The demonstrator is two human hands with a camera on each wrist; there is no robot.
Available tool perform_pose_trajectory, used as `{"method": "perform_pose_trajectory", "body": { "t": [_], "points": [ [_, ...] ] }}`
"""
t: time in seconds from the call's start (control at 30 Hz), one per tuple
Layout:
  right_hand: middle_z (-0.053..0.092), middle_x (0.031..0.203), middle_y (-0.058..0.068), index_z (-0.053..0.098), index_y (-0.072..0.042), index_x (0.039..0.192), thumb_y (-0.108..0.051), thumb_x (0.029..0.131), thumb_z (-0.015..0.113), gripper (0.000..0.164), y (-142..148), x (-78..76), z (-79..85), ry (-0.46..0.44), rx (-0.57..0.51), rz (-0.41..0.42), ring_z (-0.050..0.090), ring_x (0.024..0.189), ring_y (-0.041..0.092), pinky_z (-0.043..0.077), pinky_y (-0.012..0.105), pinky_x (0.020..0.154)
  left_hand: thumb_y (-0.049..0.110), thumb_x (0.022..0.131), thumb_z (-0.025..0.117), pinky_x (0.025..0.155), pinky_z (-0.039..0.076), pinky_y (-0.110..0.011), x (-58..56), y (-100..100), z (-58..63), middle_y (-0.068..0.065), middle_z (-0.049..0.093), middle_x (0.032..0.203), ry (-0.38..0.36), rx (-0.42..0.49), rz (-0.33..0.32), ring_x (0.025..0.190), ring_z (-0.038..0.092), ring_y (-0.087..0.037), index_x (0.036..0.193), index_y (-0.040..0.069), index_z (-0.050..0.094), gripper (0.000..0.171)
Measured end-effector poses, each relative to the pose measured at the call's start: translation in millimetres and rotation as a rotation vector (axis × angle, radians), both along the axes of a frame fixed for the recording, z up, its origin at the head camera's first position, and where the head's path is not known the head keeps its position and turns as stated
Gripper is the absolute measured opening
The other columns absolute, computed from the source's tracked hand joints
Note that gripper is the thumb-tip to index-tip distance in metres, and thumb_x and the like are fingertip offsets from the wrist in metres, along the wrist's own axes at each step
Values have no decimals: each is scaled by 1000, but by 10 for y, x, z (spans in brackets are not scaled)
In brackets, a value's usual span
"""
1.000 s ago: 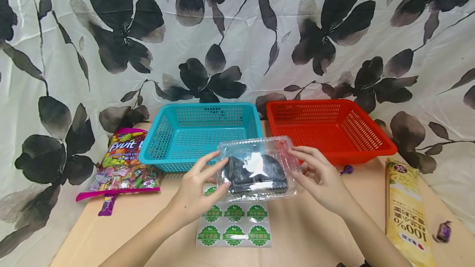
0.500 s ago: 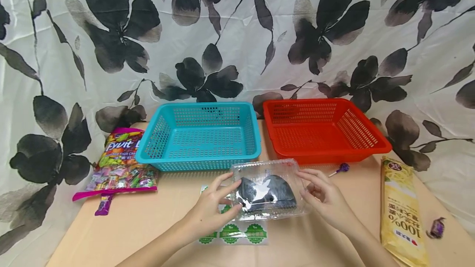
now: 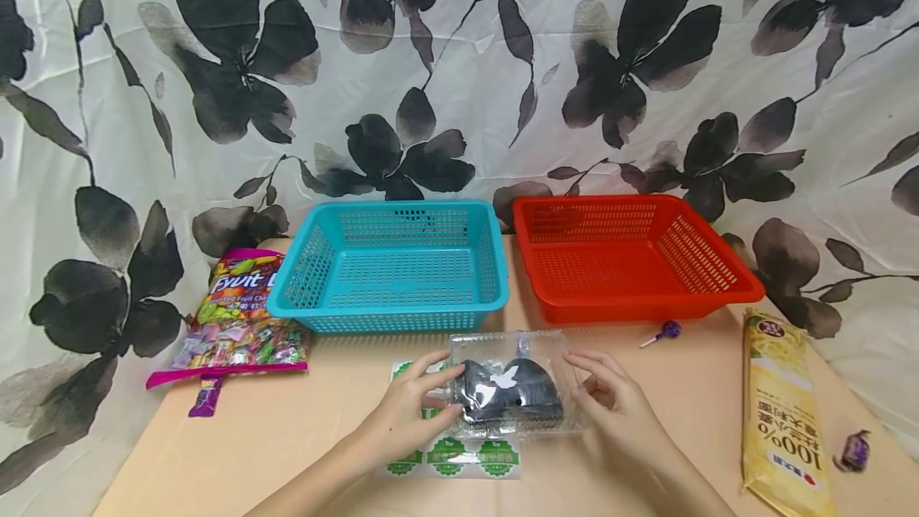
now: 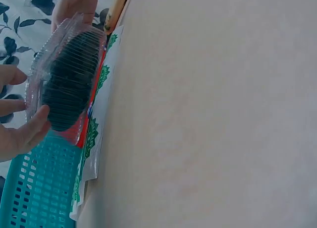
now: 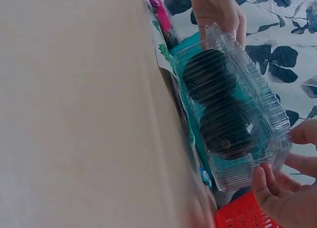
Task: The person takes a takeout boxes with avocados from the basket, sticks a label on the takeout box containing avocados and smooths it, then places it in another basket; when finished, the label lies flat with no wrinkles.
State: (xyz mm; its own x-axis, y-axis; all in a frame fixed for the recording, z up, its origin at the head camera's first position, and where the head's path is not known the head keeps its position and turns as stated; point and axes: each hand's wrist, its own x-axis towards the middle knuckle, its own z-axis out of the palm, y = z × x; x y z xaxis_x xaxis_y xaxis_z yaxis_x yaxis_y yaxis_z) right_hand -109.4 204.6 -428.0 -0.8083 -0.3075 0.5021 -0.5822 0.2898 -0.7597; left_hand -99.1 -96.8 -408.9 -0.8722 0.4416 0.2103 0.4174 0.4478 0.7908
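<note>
A clear plastic clamshell box (image 3: 513, 383) with dark, rounded things (image 5: 230, 129) inside is held just above the table, over the right part of a sheet of green round stickers (image 3: 447, 457). My left hand (image 3: 412, 405) grips the left end of the box between thumb and fingers. At the opposite end my right hand (image 3: 616, 405) pinches the rim. In the right wrist view, the box (image 5: 267, 119) looks closed, and its ribbed wall shows two dark shapes. What kind they are cannot be told. Part of the sticker sheet is hidden under the box and left hand.
Behind stand a blue basket (image 3: 391, 321) and a red basket (image 3: 646, 308). A candy bag (image 3: 244, 317) and a purple wrapped candy (image 3: 206, 396) lie left. To the right are a lollipop (image 3: 670, 329), a yellow pasta packet (image 3: 786, 413) and another wrapped candy (image 3: 854, 451).
Both hands have brought the clamshell box down and nearer, away from the blue basket's front edge. They keep their hold on its two ends. The baskets and packets stay put.
</note>
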Motion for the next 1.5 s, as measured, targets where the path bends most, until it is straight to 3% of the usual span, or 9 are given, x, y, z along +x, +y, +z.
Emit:
{"method": "perform_pose_trajectory", "body": {
  "t": [0.43,0.63,0.83,1.07,1.23,1.33,1.5],
  "points": [
    [48,113,16,51,5,118,10,77,60,43,0,-13,-77,-31,8,20,54,68,9,48,19,60,23,82,62,67,49,-15,-28,-3,-89,-12,32,138,-13,23,19,81,64,-14,126,6,49,49],
    [47,113,20,51,3,118,16,74,59,46,-4,-16,-128,-52,-14,36,54,65,11,48,20,57,23,83,62,67,50,-17,-23,-7,-135,-11,34,137,19,19,28,79,64,-12,125,5,49,48],
    [46,110,24,51,5,116,19,72,58,47,-64,17,-22,-25,-14,40,54,64,13,48,22,56,24,84,61,68,51,-19,-14,-19,-165,-9,32,139,39,24,26,82,64,-17,126,4,48,49],
    [47,111,22,51,3,117,17,73,59,46,-90,56,72,7,24,32,53,66,11,47,20,59,31,86,56,70,51,-24,-14,-46,-183,-6,33,139,105,-75,37,84,62,-16,130,12,45,49],
    [48,110,21,52,3,115,15,73,60,45,-80,44,42,12,48,6,52,68,11,47,18,61,29,87,54,72,50,-27,-28,-68,-177,-3,36,137,144,-145,97,91,57,-16,133,17,40,49],
    [48,112,18,52,1,117,14,74,61,45,-48,13,-30,0,55,6,52,69,10,47,18,62,28,86,56,84,47,-37,-62,-116,-170,-3,40,135,143,-188,165,106,52,-19,133,17,39,52],
    [47,117,12,51,-6,121,6,78,61,46,6,-29,-132,-9,85,-13,54,71,9,47,19,63,29,81,61,97,32,-51,-220,-272,-238,-7,41,134,156,-273,292,122,37,-27,133,13,39,58]
  ]
}}
